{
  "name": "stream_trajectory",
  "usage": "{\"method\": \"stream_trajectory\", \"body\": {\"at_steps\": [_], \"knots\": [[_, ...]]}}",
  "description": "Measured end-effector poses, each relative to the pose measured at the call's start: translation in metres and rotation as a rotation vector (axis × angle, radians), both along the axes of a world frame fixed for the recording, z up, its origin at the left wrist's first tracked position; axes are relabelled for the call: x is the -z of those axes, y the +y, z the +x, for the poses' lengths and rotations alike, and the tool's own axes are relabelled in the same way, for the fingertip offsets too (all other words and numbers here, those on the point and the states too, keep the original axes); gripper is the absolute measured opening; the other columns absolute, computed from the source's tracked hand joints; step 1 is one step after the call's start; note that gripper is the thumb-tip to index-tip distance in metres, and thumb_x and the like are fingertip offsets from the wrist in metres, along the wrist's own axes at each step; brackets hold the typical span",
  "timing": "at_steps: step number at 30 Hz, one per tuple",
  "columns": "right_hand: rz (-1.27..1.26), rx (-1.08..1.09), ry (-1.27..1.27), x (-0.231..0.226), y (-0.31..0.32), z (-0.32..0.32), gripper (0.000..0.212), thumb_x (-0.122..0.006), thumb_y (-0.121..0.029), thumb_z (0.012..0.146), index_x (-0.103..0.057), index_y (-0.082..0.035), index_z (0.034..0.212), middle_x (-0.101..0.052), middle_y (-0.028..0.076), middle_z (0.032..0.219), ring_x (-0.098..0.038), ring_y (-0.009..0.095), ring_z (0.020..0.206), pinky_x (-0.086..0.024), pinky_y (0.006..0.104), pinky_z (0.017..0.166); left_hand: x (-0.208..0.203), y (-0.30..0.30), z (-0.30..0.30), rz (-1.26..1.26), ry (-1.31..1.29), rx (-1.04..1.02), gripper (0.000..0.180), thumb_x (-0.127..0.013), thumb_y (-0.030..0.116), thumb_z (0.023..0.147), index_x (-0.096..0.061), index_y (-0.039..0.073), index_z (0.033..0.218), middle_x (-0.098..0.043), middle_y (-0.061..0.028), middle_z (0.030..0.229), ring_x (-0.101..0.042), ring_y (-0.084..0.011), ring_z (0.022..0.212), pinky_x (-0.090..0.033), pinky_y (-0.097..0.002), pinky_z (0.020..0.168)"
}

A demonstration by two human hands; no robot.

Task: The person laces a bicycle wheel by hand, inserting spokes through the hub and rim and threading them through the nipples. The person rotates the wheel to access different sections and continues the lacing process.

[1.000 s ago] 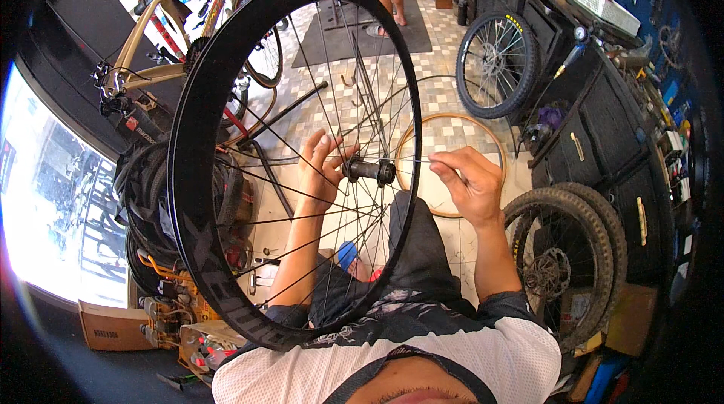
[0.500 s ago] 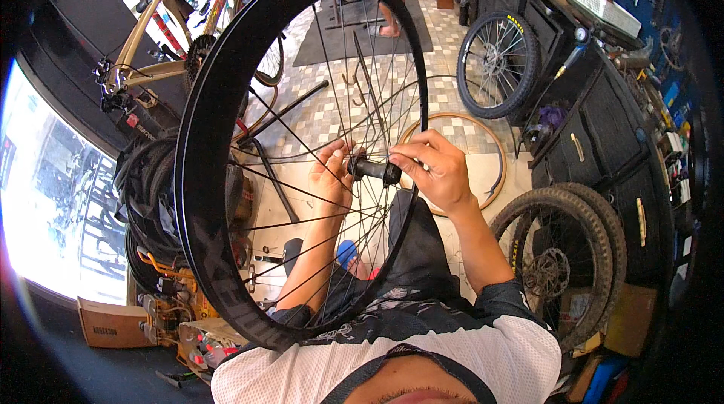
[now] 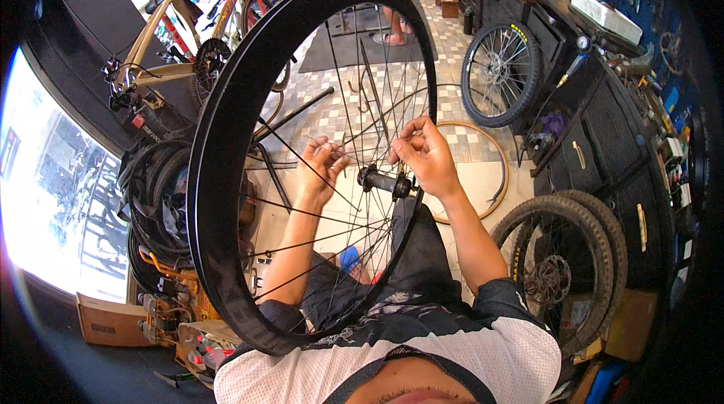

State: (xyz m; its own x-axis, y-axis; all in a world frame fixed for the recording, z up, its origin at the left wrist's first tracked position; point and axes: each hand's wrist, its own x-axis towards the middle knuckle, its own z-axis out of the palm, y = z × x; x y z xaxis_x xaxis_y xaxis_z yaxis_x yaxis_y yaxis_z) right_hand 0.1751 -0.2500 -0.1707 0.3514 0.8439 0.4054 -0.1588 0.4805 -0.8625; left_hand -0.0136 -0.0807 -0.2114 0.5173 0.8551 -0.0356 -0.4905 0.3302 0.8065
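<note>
1 wheel [image 3: 211, 170], tipped, over lap [image 3: 426, 253] | 1 hub [image 3: 385, 181] mid-wheel | 2 hands: L hand [image 3: 318, 174], R hand [image 3: 430, 159], fingers [image 3: 326, 151] bent nr spokes [image 3: 283, 139], can't tell if gripping | spokes v. thin, can't count | R hand hides bit of wheel

Yellow lettering [image 3: 519, 32] stands on the black tyre [image 3: 532, 87] of the upright wheel ahead, and more yellow print runs along a lower-right tyre's [image 3: 579, 234] sidewall. A cardboard box [image 3: 113, 321] at lower left bears a short dark word. White letters with a red mark stand on a dark object [image 3: 151, 116] at left. Large dark characters span the bright window [image 3: 56, 200]. Print on the shirt's [image 3: 302, 370] collar is too small to read.
</note>
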Motion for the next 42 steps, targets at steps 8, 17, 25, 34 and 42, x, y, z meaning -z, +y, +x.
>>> {"method": "stream_trajectory", "body": {"at_steps": [8,17,25,34,42], "knots": [[-0.032,0.033,-0.108,-0.012,-0.019,0.000,0.020,-0.068,-0.011,0.101,-0.050,-0.004,0.107,-0.067,0.007,0.089,-0.070,0.013,0.085,-0.056,0.0278,0.077,-0.032,0.087,-0.024,-0.030,-0.211,-0.347,0.026,-0.053,-0.001,0.103,-0.050,0.001,0.129,-0.062,-0.0130,0.105,-0.067,-0.0250,0.095,-0.062,-0.0428,0.089],[-0.146,0.211,-0.529,-0.045,-0.027,0.007,0.031,-0.078,-0.031,0.093,-0.068,-0.001,0.095,-0.073,0.009,0.084,-0.067,0.015,0.073,-0.053,0.0324,0.069,-0.082,-0.009,0.050,0.062,-0.382,-0.168,0.023,-0.057,-0.001,0.102,-0.049,0.003,0.123,-0.063,-0.0149,0.110,-0.068,-0.0289,0.098,-0.063,-0.0423,0.091],[-0.052,0.765,-0.717,-0.074,-0.019,0.015,0.028,-0.078,-0.033,0.091,-0.075,-0.009,0.105,-0.075,0.011,0.085,-0.073,0.029,0.074,-0.054,0.0386,0.066,-0.077,0.002,0.070,-0.129,-0.460,-0.332,0.016,-0.042,-0.004,0.105,-0.048,-0.002,0.120,-0.062,-0.0187,0.108,-0.068,-0.0292,0.100,-0.064,-0.0412,0.094],[0.098,1.130,-0.894,-0.078,-0.003,-0.007,0.033,-0.080,-0.030,0.090,-0.074,-0.012,0.117,-0.068,0.009,0.102,-0.072,0.029,0.082,-0.057,0.0385,0.065,-0.062,-0.020,0.076,-0.109,-0.437,-0.265,0.022,-0.050,-0.004,0.103,-0.044,0.002,0.124,-0.058,-0.0177,0.114,-0.067,-0.0321,0.108,-0.063,-0.0439,0.097],[0.272,0.592,-0.660,-0.081,0.025,-0.004,0.018,-0.072,-0.015,0.097,-0.074,-0.005,0.111,-0.072,0.010,0.101,-0.072,0.022,0.088,-0.056,0.0326,0.077,-0.074,-0.038,0.068,-0.052,-0.280,-0.130,0.024,-0.058,0.006,0.104,-0.047,0.004,0.125,-0.065,-0.0144,0.103,-0.070,-0.0274,0.098,-0.063,-0.0390,0.087]]}}
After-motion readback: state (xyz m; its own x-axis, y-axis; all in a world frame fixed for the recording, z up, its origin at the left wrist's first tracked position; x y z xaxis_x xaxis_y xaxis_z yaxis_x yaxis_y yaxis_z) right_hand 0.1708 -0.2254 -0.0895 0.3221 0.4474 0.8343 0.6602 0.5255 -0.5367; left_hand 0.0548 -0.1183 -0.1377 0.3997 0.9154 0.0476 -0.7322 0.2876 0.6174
